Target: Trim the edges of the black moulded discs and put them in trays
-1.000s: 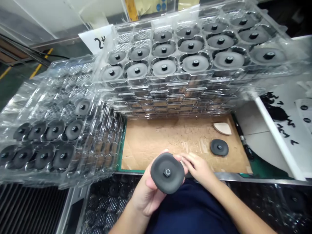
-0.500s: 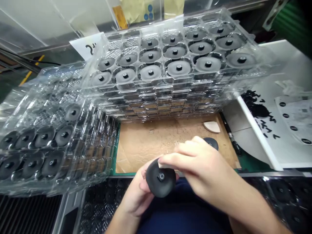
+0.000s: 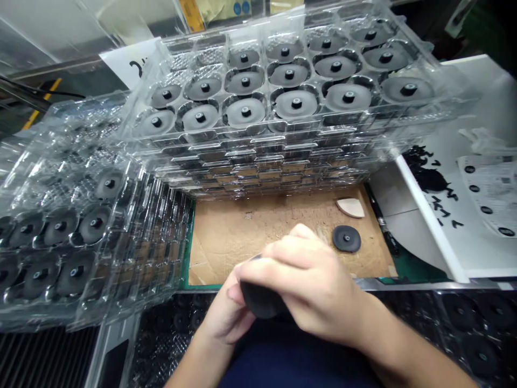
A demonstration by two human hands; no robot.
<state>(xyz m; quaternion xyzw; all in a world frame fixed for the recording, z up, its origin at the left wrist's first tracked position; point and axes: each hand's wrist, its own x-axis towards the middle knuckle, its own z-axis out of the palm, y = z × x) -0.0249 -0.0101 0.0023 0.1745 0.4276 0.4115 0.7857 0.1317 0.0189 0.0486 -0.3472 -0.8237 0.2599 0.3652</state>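
Observation:
My left hand (image 3: 226, 318) cups a black round rubber disc (image 3: 258, 303) from below, close to my body. Only the disc's lower edge shows. My right hand (image 3: 311, 288) lies over the top of that disc with its fingers curled across it, hiding the centre nut. A second black disc (image 3: 346, 238) lies flat on the brown cardboard mat (image 3: 242, 231), a hand's width to the right of my right hand.
A tall stack of clear blister trays (image 3: 283, 91) filled with grey discs stands behind the mat. Another tray stack (image 3: 68, 215) slopes at the left. A beige wedge (image 3: 350, 207) lies on the mat. A white board (image 3: 464, 188) with black scraps sits right.
My right hand has come from beside the held disc to lie over its top, covering its face. The disc sank a little toward my body.

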